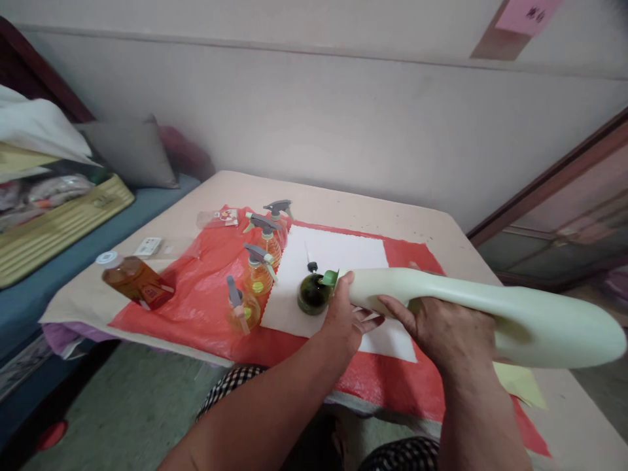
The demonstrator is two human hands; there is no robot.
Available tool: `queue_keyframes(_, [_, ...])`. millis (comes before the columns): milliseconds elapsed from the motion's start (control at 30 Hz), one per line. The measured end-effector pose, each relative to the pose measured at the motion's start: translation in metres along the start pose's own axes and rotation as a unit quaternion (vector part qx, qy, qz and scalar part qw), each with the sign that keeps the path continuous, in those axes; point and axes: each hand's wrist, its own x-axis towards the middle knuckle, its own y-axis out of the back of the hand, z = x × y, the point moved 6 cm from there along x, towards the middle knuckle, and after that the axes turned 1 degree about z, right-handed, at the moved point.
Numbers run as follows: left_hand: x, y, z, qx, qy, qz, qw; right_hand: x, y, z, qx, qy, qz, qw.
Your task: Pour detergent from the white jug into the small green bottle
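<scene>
Pale walls are closing in a low beige table point(343, 203), and a red plastic sheet point(196, 294) is lying across it with a white paper sheet point(338, 261) on top. Both hands are working a long pale-green watering jug point(490, 307), which is lying almost level above the near right part of the sheet. The right hand point(441, 333) is wrapping around its middle from below, closed on the body. The left hand point(346, 320) is curling round the narrow spout end, fingers shut on it, steering a small green tip toward the mouth of a dark round bottle point(313, 294) standing on the white paper.

By the look of it, the step in hand is filling: the spout is sitting just beside the bottle's neck, almost touching. A loose pump tube point(311, 261) is lying on the paper just beyond the bottle.

To the left, four amber spray bottles point(258, 275) with grey triggers are standing in a row on the red sheet, and an amber refill bottle point(135, 280) is lying on its side at the far left. The next move seems to call for a slow tilt with the tip held centred, since that neck is narrow.
</scene>
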Motion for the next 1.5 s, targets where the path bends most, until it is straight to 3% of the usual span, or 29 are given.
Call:
queue_keyframes(400, [-0.001, 0.001, 0.001, 0.002, -0.001, 0.017, 1.000, -0.001, -0.004, 0.003, 0.021, -0.023, -0.026, 0.999])
queue_keyframes(967, [-0.002, 0.000, 0.000, 0.004, -0.001, 0.010, 1.000, -0.003, -0.014, 0.009, 0.066, -0.072, -0.135, 0.986])
queue_keyframes(1500, [0.002, 0.001, -0.001, 0.009, 0.004, -0.011, 1.000, -0.001, -0.011, 0.008, 0.051, -0.055, -0.116, 0.990])
